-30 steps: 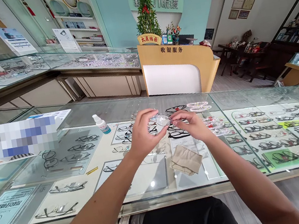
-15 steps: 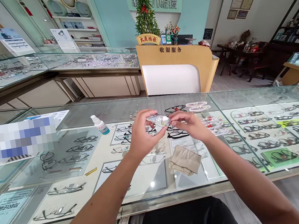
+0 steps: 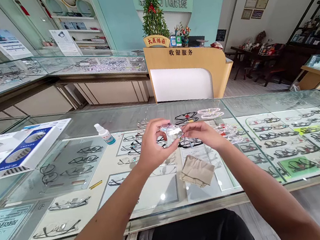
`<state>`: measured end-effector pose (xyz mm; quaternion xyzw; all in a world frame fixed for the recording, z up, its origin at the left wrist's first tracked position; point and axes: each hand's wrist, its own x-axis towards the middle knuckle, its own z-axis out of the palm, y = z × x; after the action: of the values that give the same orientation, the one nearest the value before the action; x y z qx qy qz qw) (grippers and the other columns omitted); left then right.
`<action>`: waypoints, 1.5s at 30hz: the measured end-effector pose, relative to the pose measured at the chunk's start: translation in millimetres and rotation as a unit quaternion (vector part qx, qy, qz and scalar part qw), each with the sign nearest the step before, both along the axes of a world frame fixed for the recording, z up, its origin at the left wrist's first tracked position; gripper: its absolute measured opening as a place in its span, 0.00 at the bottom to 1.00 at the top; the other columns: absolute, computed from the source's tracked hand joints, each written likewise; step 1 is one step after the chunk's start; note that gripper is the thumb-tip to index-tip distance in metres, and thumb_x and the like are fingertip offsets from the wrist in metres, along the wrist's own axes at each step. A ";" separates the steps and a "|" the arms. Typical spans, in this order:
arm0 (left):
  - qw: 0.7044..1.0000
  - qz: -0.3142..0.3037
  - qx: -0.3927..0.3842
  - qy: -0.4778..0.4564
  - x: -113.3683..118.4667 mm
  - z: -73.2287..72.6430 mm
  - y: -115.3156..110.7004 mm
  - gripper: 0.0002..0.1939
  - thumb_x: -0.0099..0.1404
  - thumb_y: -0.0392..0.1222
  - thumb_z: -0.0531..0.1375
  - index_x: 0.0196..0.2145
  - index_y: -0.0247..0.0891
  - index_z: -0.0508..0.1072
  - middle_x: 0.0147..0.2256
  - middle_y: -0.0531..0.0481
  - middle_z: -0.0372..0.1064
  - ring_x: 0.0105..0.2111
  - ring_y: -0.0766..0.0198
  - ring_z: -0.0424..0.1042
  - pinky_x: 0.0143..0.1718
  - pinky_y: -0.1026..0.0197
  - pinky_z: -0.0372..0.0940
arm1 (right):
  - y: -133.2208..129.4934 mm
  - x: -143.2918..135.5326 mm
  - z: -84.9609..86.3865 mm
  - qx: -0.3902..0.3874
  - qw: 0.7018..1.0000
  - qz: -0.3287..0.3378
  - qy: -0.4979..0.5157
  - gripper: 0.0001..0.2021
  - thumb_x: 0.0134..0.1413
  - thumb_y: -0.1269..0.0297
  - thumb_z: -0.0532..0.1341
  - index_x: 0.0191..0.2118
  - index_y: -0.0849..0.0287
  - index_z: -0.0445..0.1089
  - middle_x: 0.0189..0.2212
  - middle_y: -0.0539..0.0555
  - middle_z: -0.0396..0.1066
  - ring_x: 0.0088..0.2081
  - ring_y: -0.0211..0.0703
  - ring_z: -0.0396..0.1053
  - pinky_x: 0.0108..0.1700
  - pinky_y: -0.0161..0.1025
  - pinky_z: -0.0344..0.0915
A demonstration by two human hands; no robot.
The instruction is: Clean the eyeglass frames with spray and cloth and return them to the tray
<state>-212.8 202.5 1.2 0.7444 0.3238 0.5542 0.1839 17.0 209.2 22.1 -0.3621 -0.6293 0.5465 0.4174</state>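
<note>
A pair of eyeglasses with clear, shiny lenses is held up over the glass counter. My left hand grips it from the left side, thumb below and fingers curled above. At its right edge, the fingertips of my right hand pinch the frame near the hinge; the exact grip there is hard to see. Below the hands a folded beige cloth lies on the countertop. Left of the hands stands a white spray bottle with blue liquid.
Under the glass top are rows of display eyeglasses. White and blue boxes stand at the left. A thin yellow stick lies nearer. Beyond are a wooden cashier desk and another glass showcase.
The eyeglasses have turned slightly between my hands, and the lens reflects more brightly. Both hands stay nearly in place. The whole view has shifted a little.
</note>
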 end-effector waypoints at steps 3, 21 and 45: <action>1.000 -0.002 0.001 0.012 -1.0 -1.4 0.3 0.29 0.65 0.41 0.72 0.61 0.47 0.71 0.58 0.41 0.68 0.49 0.56 0.77 0.37 0.58 0.76 | 1.5 0.2 -2.3 -0.003 1.000 -0.002 0.013 0.05 0.51 0.58 0.74 0.34 0.52 0.85 0.42 0.51 0.84 0.48 0.50 0.77 0.55 0.46 0.71; 0.997 0.060 0.035 0.026 -7.4 -7.3 14.6 0.32 0.65 0.40 0.68 0.64 0.45 0.65 0.60 0.40 0.66 0.51 0.53 0.77 0.42 0.52 0.72 | 40.7 61.0 -13.2 -0.034 0.897 -0.428 0.108 0.08 0.49 0.57 0.74 0.34 0.54 0.83 0.33 0.49 0.77 0.31 0.36 0.65 0.32 0.37 0.61; 0.997 0.072 0.021 0.036 -8.5 -4.4 14.5 0.23 0.69 0.40 0.66 0.60 0.45 0.69 0.56 0.43 0.71 0.47 0.56 0.77 0.43 0.51 0.72 | 41.6 61.7 -10.6 -0.187 0.903 -0.323 0.215 0.08 0.52 0.61 0.75 0.36 0.57 0.79 0.27 0.47 0.76 0.25 0.32 0.64 0.25 0.32 0.59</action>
<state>-221.4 217.0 -3.2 0.7427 0.3711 0.5451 0.1163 78.8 250.8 11.5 -0.4904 -0.2595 0.5541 0.6206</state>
